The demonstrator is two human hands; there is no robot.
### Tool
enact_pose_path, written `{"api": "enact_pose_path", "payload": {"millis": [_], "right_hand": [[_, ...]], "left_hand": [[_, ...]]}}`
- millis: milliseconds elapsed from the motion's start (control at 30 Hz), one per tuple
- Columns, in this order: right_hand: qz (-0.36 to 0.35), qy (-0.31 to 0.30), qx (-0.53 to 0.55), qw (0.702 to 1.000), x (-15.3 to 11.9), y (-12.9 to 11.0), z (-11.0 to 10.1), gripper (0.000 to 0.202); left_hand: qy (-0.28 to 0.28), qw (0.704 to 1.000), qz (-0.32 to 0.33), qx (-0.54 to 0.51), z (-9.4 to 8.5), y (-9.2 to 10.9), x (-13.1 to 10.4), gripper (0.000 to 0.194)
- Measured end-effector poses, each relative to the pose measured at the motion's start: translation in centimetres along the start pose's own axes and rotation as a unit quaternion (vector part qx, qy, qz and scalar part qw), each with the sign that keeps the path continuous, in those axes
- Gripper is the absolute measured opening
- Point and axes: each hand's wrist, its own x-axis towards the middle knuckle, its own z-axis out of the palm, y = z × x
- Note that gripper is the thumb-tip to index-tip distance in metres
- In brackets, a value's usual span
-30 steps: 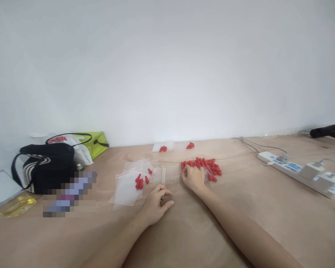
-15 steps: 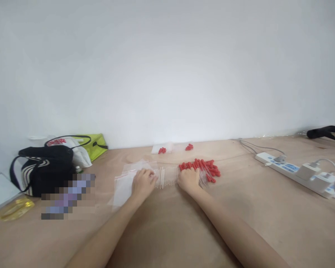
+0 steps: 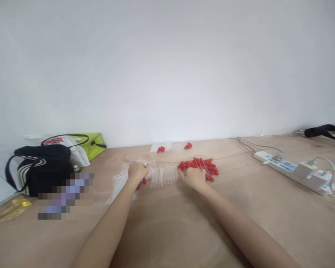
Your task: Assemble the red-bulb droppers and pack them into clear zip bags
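Several red-bulbed droppers (image 3: 199,163) lie in a pile on the table. Their clear thin stems (image 3: 164,176) point left in a row. My right hand (image 3: 194,177) rests on the near side of the pile, its fingers bent by the stems; what they touch is partly hidden. Over the clear zip bags (image 3: 120,182) at the left is my left hand (image 3: 138,171), its fingers curled around droppers. Red bulbs (image 3: 139,184) stick out below that hand, and one red tip shows at its right edge.
Small groups of red bulbs (image 3: 161,149) lie on bags near the wall. A black bag (image 3: 44,169), a green bag (image 3: 96,143) and yellow tape (image 3: 12,208) stand left. A power strip (image 3: 290,169) with cables lies right.
My left hand has moved slightly left over the bags and turned, and red bulbs now show below it. My right hand has shifted a little right, its fingers less tucked under.
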Motion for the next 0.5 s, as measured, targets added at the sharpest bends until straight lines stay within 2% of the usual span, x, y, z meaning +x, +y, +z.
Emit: {"api": "enact_pose_path", "payload": {"millis": [67, 133, 200, 267, 333, 400, 500], "right_hand": [[-0.028, 0.005, 0.054, 0.998, -0.6, 1.6, -0.2, 0.032], [-0.093, 0.034, 0.129, 0.987, -1.5, 3.3, 0.0, 0.023], [-0.181, 0.071, 0.202, 0.960, -2.5, 4.8, 0.6, 0.017], [-0.257, 0.093, 0.252, 0.928, -3.6, 5.8, 1.1, 0.016], [-0.303, 0.111, 0.276, 0.905, -4.4, 6.1, 1.6, 0.018], [-0.327, 0.114, 0.277, 0.896, -5.0, 5.8, 1.9, 0.025], [-0.349, 0.087, 0.256, 0.897, -5.5, 5.1, 2.3, 0.028]], "left_hand": [[0.011, 0.998, 0.057, -0.034, -0.5, 0.5, -1.7, 0.019], [0.003, 0.991, 0.109, -0.082, -0.3, 0.9, -4.0, 0.016], [-0.037, 0.955, 0.177, -0.237, 0.5, 1.1, -6.5, 0.017], [-0.080, 0.923, 0.184, -0.329, 1.5, 1.2, -8.7, 0.015], [-0.094, 0.900, 0.182, -0.385, 2.4, 1.3, -10.2, 0.015], [-0.100, 0.893, 0.192, -0.395, 2.8, 1.4, -10.9, 0.019], [-0.105, 0.900, 0.220, -0.361, 2.8, 1.5, -11.1, 0.021]]}}
